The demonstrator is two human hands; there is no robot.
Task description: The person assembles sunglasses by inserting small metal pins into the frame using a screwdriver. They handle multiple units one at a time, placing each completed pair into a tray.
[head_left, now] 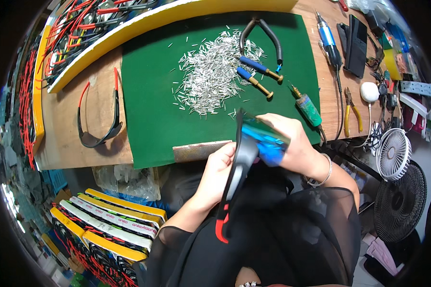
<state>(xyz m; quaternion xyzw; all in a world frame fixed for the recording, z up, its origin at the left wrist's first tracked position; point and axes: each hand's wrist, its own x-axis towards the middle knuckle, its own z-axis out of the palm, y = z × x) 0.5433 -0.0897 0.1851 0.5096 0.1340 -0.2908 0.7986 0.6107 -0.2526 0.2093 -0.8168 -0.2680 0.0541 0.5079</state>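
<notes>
Both my hands hold a pair of sunglasses above the near edge of a green mat [153, 95]. The sunglasses [246, 158] have a dark grey and black arm with a red tip and a shiny blue mirrored lens. My left hand [220, 167] is closed on the frame near the hinge. With its fingers wrapped round the lens side, my right hand [294, 138] partly hides the front, which is slightly blurred. A heap of small silver metal pins [210, 71] lies on the mat. Two blue-handled screwdrivers [255, 82] and black-handled pliers [262, 36] lie beside it.
Another pair of sunglasses [100, 138] rests at left, near yellow-edged trays [177, 16] of frames. On the right are a green-handled tool [309, 110], a blue electric screwdriver [328, 40], yellow-handled cutters [352, 112], a black phone [357, 45] and two fans [393, 154]. Stacked trays [110, 215] stand lower left.
</notes>
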